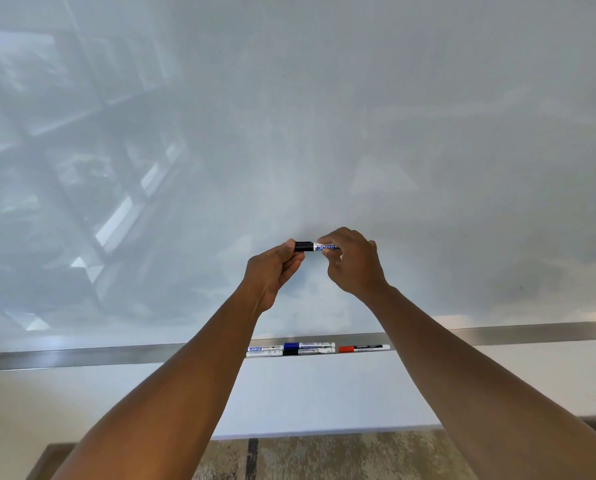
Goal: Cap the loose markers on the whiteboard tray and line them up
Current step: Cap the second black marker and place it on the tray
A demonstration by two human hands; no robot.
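Both hands are raised in front of the whiteboard, holding one marker level between them. My left hand (272,271) pinches its black cap (303,246). My right hand (353,261) grips the white barrel with a blue label (326,247). The cap sits against the barrel's end. Below, on the metal tray (116,356), lie several markers: a blue-labelled one (265,348), one with a blue cap (308,346), one with a black middle section (289,353) in front, and a red-capped one (364,348) to the right. My forearms hide parts of the tray.
The whiteboard (289,133) fills the upper view and reflects a room. A pale wall (324,393) runs under the tray, and patterned flooring (324,455) shows at the bottom.
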